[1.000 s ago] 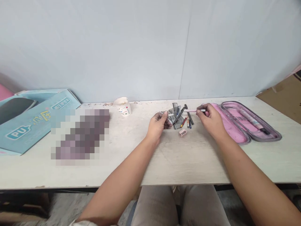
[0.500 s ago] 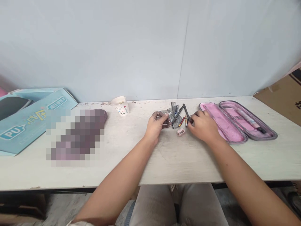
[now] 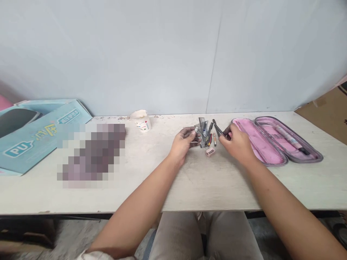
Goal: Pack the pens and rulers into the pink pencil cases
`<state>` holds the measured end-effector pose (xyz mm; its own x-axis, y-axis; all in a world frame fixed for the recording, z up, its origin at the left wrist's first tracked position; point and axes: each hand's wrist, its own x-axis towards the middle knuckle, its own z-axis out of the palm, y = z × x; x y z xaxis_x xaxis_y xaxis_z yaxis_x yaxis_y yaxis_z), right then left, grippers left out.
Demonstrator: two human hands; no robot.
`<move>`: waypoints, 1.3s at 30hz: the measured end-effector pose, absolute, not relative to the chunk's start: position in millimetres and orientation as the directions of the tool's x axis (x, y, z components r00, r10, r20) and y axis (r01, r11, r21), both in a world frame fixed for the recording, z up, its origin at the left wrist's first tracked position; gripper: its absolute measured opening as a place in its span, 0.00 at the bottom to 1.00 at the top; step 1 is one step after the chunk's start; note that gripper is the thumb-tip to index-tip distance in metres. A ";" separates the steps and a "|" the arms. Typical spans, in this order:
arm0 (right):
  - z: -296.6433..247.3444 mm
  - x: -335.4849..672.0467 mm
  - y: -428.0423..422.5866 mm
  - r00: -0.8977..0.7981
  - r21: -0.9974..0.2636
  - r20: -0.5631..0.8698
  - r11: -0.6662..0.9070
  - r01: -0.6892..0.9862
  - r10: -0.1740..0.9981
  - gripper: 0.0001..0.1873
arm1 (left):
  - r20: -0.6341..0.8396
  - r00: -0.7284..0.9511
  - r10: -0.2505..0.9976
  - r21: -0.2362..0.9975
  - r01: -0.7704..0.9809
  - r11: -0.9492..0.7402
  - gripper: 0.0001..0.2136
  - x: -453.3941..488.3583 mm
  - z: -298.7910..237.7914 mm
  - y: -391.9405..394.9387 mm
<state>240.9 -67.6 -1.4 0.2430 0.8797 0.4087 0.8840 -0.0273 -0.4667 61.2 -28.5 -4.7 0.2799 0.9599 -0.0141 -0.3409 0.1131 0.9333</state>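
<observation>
My right hand (image 3: 237, 142) pinches the near end of a black pen (image 3: 217, 127), whose far end points toward the wall. My left hand (image 3: 184, 142) has its fingers curled at the left side of a small pile, with a small white-ended piece (image 3: 196, 129) between thumb and fingers, its kind unclear. Clear rulers (image 3: 201, 122) lie in the pile, partly hidden by that hand. On and beside them rest another black pen (image 3: 208, 133), a short red-and-yellow stick (image 3: 210, 139) and a patterned short stick (image 3: 215, 138). A pink pencil sharpener (image 3: 210, 152) sits nearer me.
Right of my hands an open pink pencil case (image 3: 252, 141) holds a thick marker-like pen (image 3: 290, 137). A paper cup (image 3: 142, 121) stands near the wall. To the left lie a blurred purple case (image 3: 94, 155) and a blue box (image 3: 40, 137); a cardboard box (image 3: 329, 108) is far right.
My right hand has lifted slightly and turned with the black pen in its fingers. The pens in the pile have shifted a little. My left hand stays nearly in place.
</observation>
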 end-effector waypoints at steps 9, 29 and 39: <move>-3.1 232.5 -72.3 0.002 -0.492 0.573 0.342 0.801 0.820 0.03 | 0.087 0.264 0.961 0.989 -0.139 -0.051 0.08 64.5 -12.8 -26.7; -1.4 219.4 -77.9 0.227 -0.679 0.637 0.398 0.617 0.736 0.12 | 0.296 0.547 0.783 0.822 0.271 -0.500 0.11 70.8 -7.8 -46.9; -13.9 209.3 -76.1 -0.088 -0.411 0.616 0.415 0.812 0.783 0.24 | 0.293 0.497 0.817 0.921 0.083 -0.381 0.13 70.7 -20.9 -39.9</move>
